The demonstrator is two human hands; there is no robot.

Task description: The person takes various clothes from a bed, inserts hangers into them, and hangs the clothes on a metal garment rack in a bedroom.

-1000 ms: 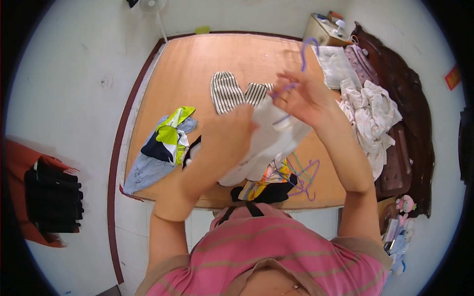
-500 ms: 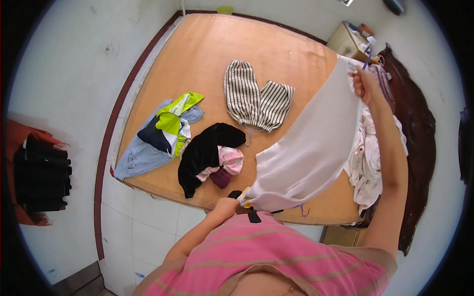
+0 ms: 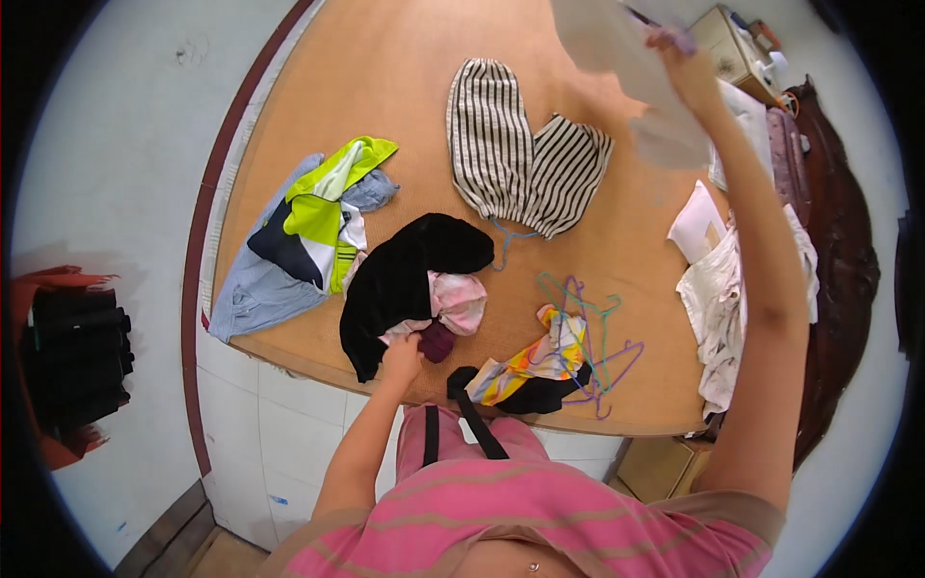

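Observation:
My right hand (image 3: 682, 65) is raised at the far right of the wooden table (image 3: 385, 77), closed on a purple hanger with a white garment (image 3: 617, 48) hanging from it. My left hand (image 3: 403, 358) rests near the table's front edge, touching a dark maroon piece (image 3: 438, 341) beside a pink and white cloth (image 3: 457, 301) and a black garment (image 3: 400, 279). Whether the left hand grips the maroon piece is not clear.
A striped black and white garment (image 3: 520, 159) lies mid-table. A blue, navy and lime pile (image 3: 303, 226) sits at the left. Coloured hangers (image 3: 593, 337) and a yellow patterned cloth (image 3: 540, 361) lie near the front. White clothes (image 3: 718, 289) pile at the right edge.
My right hand has lifted the white garment up and away toward the far right. My left hand let go of its lower end and dropped onto the clothes at the table's front edge.

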